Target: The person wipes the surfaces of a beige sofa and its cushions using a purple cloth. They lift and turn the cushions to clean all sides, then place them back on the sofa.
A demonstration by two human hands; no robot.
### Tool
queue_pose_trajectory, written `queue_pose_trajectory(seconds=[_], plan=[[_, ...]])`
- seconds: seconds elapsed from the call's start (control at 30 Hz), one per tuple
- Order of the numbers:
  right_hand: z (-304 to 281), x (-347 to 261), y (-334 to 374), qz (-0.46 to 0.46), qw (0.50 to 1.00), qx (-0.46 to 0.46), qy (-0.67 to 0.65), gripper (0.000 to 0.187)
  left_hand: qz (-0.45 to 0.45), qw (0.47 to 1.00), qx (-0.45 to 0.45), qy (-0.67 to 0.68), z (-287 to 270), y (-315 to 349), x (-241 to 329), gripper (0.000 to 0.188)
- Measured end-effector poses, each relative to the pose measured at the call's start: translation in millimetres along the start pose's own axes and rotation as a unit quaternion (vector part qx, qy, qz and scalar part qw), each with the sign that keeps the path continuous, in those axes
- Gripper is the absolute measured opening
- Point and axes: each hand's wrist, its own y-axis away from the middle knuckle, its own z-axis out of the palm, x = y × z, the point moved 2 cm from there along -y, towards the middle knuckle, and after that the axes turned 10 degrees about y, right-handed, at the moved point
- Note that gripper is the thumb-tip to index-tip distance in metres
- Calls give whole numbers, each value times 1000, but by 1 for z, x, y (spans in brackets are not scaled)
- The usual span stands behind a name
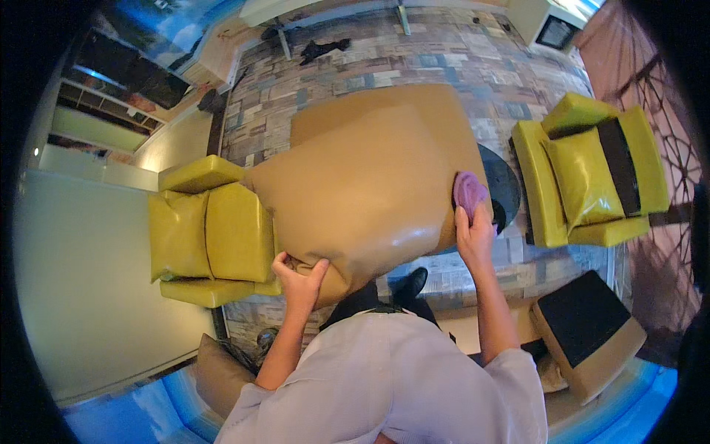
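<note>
A large tan leather cushion (347,196) is in front of me, tilted, with a shiny patch along its lower right side. My left hand (302,287) pinches its near left corner, where the leather creases between thumb and fingers. In my right hand (475,237) is a bunched purple cloth (469,191), at the cushion's right edge. Behind the cushion, a broader tan leather piece (414,100) shows; the cushion hides most of it. How the two rest on each other I cannot tell.
Yellow-green armchairs stand left (237,233) and right (532,185). A dark round table (503,177) shows partly beside the tan piece. At lower right is a tan seat piece with a black panel (584,318). A black item (324,49) lies on the patchwork floor (370,59).
</note>
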Motion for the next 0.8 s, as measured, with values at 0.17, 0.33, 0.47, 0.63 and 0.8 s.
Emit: queue_pose_trajectory(seconds=[0.17, 0.33, 0.47, 0.63, 0.8], plan=[[3, -73, -8, -140, 990, -3, -12, 29, 25, 999, -39, 17, -4, -6, 1, 92], [33, -181, 9, -276, 957, -87, 35, 38, -32, 992, -71, 103, -15, -27, -16, 95], [56, -220, 11, -342, 929, -127, 61, 43, -26, 997, -12, 69, -32, -48, -56, 115], [61, -220, 12, -303, 934, -120, 144, 42, -98, 973, -136, 159, -48, -74, -44, 124], [43, -143, 2, -187, 964, -31, 188, 36, -92, 981, -145, 88, -37, -84, -50, 136]])
